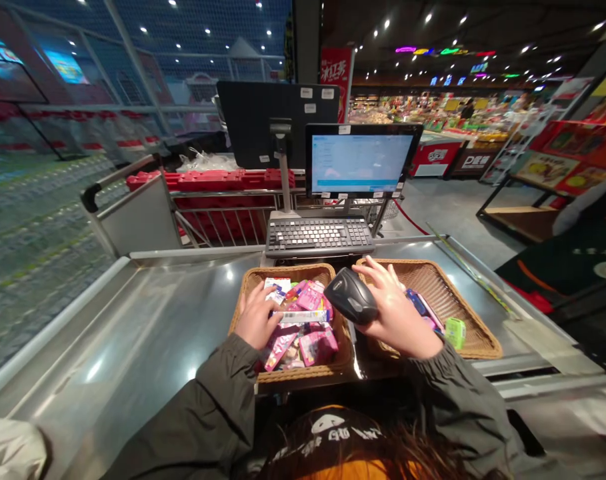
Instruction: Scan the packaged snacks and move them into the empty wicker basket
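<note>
My right hand point(395, 310) grips a black handheld barcode scanner point(351, 297), its head turned left toward the other hand. Between the fingers of my left hand point(257, 315) is one end of a narrow white packet point(305, 316) with a barcode on it and a dark blue far end. That packet lies level over the left wicker basket point(293, 272), which holds several pink packets point(319, 345) and some mixed small ones. Under and beyond my right hand stands the right wicker basket point(463, 300), with a green item point(455, 333) and some dark blue and pink things partly hidden by the wrist.
Both baskets rest on a metal counter point(183, 320). Behind them are a keyboard point(320, 235), a lit screen point(360, 163) and a second monitor seen from its back point(253, 120). A metal cart point(223, 213) stands beyond. Someone's dark sleeve point(593, 207) shows at right.
</note>
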### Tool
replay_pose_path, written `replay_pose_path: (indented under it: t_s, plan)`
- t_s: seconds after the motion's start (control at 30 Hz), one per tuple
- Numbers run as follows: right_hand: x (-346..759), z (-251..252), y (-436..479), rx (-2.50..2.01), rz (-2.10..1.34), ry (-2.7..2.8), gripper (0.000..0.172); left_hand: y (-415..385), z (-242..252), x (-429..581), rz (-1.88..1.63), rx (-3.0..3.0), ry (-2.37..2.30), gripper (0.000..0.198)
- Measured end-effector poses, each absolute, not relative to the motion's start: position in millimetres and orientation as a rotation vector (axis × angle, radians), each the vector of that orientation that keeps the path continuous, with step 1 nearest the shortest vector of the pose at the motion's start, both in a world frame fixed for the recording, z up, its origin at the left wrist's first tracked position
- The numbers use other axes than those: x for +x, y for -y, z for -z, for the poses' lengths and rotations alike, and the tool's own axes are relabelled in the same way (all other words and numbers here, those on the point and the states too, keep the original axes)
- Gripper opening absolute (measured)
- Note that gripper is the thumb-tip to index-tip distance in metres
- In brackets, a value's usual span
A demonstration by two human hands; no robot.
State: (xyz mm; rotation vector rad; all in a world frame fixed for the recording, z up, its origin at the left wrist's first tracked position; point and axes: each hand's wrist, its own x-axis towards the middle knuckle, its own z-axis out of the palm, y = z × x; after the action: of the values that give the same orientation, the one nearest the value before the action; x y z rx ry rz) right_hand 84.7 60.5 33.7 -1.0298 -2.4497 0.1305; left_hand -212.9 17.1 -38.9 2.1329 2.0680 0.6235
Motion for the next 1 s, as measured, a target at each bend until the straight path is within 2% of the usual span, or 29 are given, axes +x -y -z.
replay_pose_path:
  t_s: [0.17,0.37,0.57,0.77,1.0]
  plan:
    - [68.9,-31.3,-56.7,-0.954,-0.228,2.532,0.052,-3.5,48.9,-217.8,-0.514,2.062,-2.109,0.013]
    - [66.2,-30.1,-54.9,-0.93,-0.265,2.548,0.053,5.2,56.1,-225.1,-0.311,2.133,-2.059,0.014]
    - [100.3,-32.6,-59.5,-1.139,-0.147,2.401,0.051,-7.5,32.3,-220.1,-0.454,2.328,-1.889,0.023]
    - [154.2,-32.1,-60.7,-1.312,-0.026,2.256,0.049,-48.1,2.0,-158.6,-0.482,2.473,-1.641,0.021]
    - [213.6,-29.1,-55.7,-1.535,0.02,2.115,0.05,-109.6,8.4,-70.1,-0.372,2.671,-1.294,0.018]
